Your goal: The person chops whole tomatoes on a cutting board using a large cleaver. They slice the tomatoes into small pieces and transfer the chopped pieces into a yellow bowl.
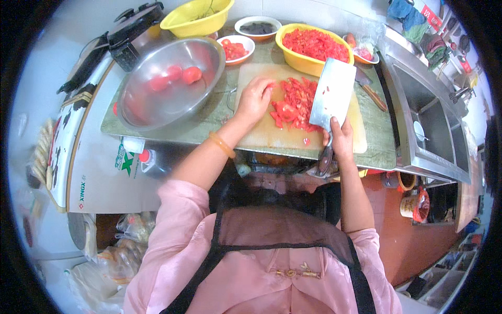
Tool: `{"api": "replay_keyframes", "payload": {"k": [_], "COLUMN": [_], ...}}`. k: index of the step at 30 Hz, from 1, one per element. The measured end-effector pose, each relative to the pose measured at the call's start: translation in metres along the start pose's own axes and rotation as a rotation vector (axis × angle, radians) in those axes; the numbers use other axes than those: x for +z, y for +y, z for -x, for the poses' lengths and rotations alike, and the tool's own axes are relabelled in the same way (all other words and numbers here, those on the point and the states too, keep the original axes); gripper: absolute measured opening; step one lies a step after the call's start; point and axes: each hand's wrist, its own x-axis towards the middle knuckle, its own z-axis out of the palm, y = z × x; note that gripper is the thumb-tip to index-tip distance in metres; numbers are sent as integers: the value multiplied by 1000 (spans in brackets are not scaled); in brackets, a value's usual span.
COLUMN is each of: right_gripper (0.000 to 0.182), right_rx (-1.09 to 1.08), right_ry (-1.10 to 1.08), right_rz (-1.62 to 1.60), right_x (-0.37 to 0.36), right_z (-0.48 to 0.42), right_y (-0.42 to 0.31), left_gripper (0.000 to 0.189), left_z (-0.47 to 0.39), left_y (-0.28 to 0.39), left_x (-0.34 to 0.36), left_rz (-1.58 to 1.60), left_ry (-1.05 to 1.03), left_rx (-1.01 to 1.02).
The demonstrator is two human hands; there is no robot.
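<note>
My right hand grips the dark handle of a Chinese cleaver. Its broad blade is turned flat to view, with a few red bits stuck on it, and covers part of the tomatoes behind. Chopped tomato lies heaped on a pale cutting board, with one larger tomato piece at the near side of the heap. Left of the heap, my left hand is over the board with curled fingers. Red shows at its fingertips, but whether it holds a piece is hidden.
Left of the board, a steel basin holds a few whole tomatoes. Behind stand a yellow basin full of chopped tomato and a bowl with tomato pieces. A wooden-handled knife lies right, before a steel sink.
</note>
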Motion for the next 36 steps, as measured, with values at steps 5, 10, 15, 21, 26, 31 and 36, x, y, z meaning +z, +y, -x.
{"api": "replay_keyframes", "payload": {"k": [5, 10, 15, 21, 26, 31, 36], "right_gripper": [25, 28, 29, 28, 64, 39, 22], "right_rx": [-7, -1, 17, 91, 204, -185, -206], "right_ry": [-68, -103, -73, -55, -21, -27, -38], "right_rz": [25, 10, -65, 0, 78, 50, -20], "right_x": [0, -6, 1, -7, -6, 2, 7], "right_z": [-3, -4, 1, 3, -6, -23, -26], "right_y": [-1, 6, 1, 4, 15, 40, 49], "left_gripper": [20, 28, 55, 71, 61, 73, 71], "left_z": [-99, -68, 10, 17, 15, 7, 15], "left_y": [-40, -60, 19, 40, 29, 6, 13], "left_x": [-10, 8, 10, 34, 36, -1, -23], "left_rz": [-364, -351, -186, -456, -116, -103, -352], "left_ry": [296, 52, -332, -520, -262, -327, -451], "left_rx": [-8, -129, -86, -119, -127, -280, -145]}}
